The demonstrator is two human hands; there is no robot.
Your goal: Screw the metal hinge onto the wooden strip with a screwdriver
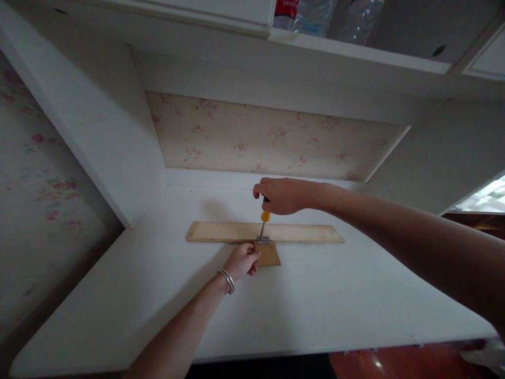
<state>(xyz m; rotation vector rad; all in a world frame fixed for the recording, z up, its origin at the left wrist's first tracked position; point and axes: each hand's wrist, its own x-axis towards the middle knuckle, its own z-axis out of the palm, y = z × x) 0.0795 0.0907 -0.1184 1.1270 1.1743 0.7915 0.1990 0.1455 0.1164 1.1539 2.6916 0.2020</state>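
Observation:
My right hand [282, 196] is wrapped round the handle of a screwdriver [265, 216] with a yellow and dark grip. Its shaft points down, slightly tilted, and the tip meets a small metal hinge [264, 240]. That hinge lies where a long, pale wooden board [307, 232] meets a small brown wooden piece [270, 255]. With fingers closed, my left hand [242, 260] grips the left edge of the small piece, close to the hinge. A silver bangle circles my left wrist. The screw under the tip is too small to make out.
The white desktop [315, 300] carries the wood, with its front edge near me. White side panels and a back wall with floral paper [252, 137] enclose it. Overhead, a shelf [363, 50] holds plastic bottles [315, 16]. A red surface [379, 363] shows below the front edge.

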